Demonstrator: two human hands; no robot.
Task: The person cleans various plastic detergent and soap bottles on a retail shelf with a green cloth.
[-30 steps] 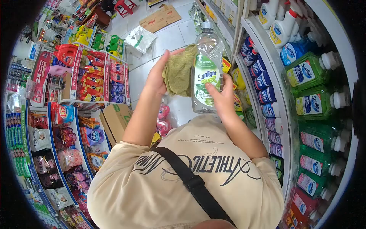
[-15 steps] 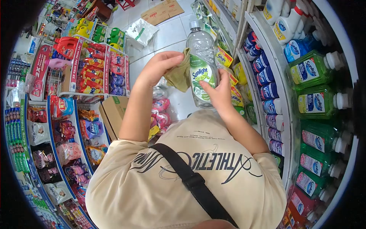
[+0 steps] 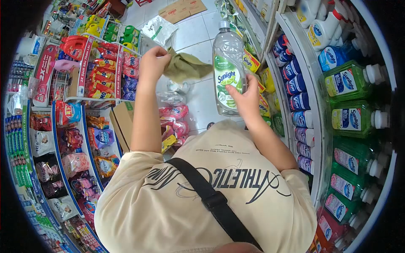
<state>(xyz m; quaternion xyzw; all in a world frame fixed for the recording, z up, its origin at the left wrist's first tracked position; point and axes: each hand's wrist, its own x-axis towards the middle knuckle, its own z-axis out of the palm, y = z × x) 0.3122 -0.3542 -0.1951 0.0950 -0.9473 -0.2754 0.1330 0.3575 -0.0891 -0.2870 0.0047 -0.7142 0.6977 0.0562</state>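
My right hand (image 3: 246,98) is wrapped around the lower half of a clear Sunlight dish soap bottle (image 3: 228,50), thumb across its green and white label. The bottle stands upright in the air in front of my chest, its grey cap on top. To its left, my left hand (image 3: 155,62) pinches one corner of an olive-green cloth (image 3: 185,67). The cloth spreads out toward the bottle, its far edge close to the label and blurred.
On the right, shelves hold green Sunlight bottles (image 3: 348,117) and blue Vim bottles (image 3: 294,90). Racks of detergent packs (image 3: 103,76) stand on the left. Pink bags (image 3: 175,113) and an open-sided carton (image 3: 122,124) are on the floor, with flattened cardboard (image 3: 181,10) farther off.
My left hand has moved left, away from the bottle, drawing the cloth off its side and spreading it out. The bottle has shifted slightly right in view, still in my right hand.
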